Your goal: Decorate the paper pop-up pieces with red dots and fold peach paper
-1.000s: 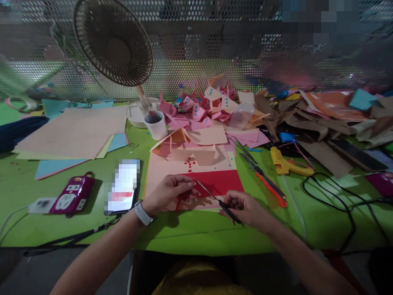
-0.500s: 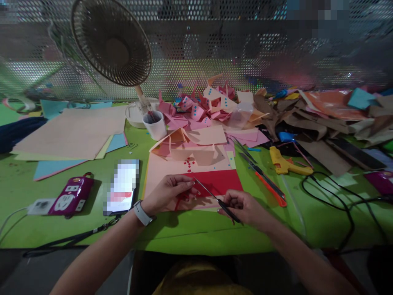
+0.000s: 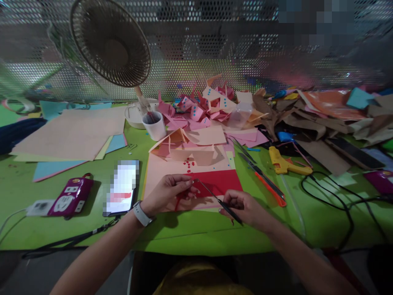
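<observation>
My left hand (image 3: 172,190), with a pale watch on its wrist, pinches a narrow strip of red paper (image 3: 177,203) whose end shows below the fingers. In my right hand (image 3: 242,207) is a pair of thin scissors (image 3: 225,209) with black handles. Their tips reach to the left fingertips; whether the blades are parted is too small to tell. Under both hands lies a red sheet (image 3: 219,180) on peach paper (image 3: 159,170). Several tiny red paper pieces (image 3: 189,164) are scattered just beyond the left fingers, before a folded peach paper shape (image 3: 196,153).
An orange-handled cutter (image 3: 270,192) and a yellow glue gun (image 3: 287,164) with a black cord lie right. Left are a phone (image 3: 124,184), a purple pouch (image 3: 72,194) and stacked paper sheets (image 3: 70,131). Behind stand a fan (image 3: 112,45), a white cup (image 3: 154,125) and pink folded papers (image 3: 196,110).
The scissor tips have shifted slightly at the left fingertips. Both hands stay in nearly the same place, and the red pieces on the peach paper look slightly rearranged.
</observation>
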